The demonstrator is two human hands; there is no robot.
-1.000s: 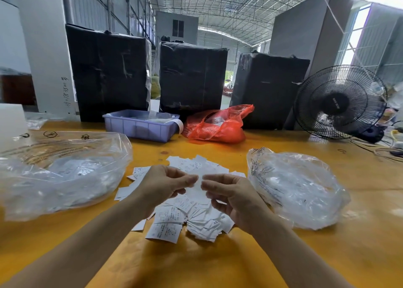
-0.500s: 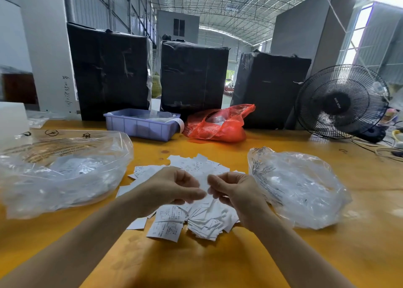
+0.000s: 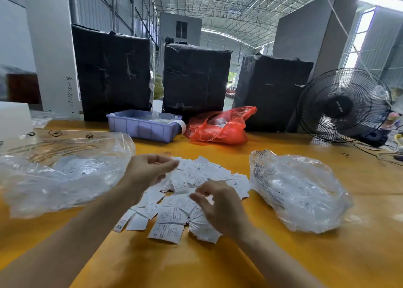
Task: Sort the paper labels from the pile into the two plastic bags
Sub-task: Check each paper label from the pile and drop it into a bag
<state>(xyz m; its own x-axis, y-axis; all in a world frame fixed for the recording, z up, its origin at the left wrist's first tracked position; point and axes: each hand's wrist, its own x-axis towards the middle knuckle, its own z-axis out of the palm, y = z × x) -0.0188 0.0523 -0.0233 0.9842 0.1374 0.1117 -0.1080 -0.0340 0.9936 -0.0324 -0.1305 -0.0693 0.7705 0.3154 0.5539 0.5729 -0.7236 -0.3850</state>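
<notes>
White paper labels (image 3: 174, 218) lie in a loose pile on the yellow table (image 3: 218, 266), right in front of the person. Each one is a small slip with tiny black print. A few show size marks like XS and S. Some lie flat and some lean on each other.

The right hand (image 3: 220, 209) is low over the near part of the pile, with its fingers bent down at the labels. I cannot tell if it has hold of one. The left hand (image 3: 148, 170) is up over the far left side of the pile. Its fingers are curled, and I cannot tell if a label is between them.

A clear bag (image 3: 65, 174) lies left of the pile, and another clear bag (image 3: 298, 191) lies right of it. Both have white slips inside.

Farther back are a purple bin (image 3: 141, 128), a red bag (image 3: 218, 128) and a black fan (image 3: 342, 106).

Half a second ago the two hands were close together over the middle of the pile, pinching at one slip. Now they are apart. The left hand has gone up and to the left, and the right hand has dropped down to the pile.
</notes>
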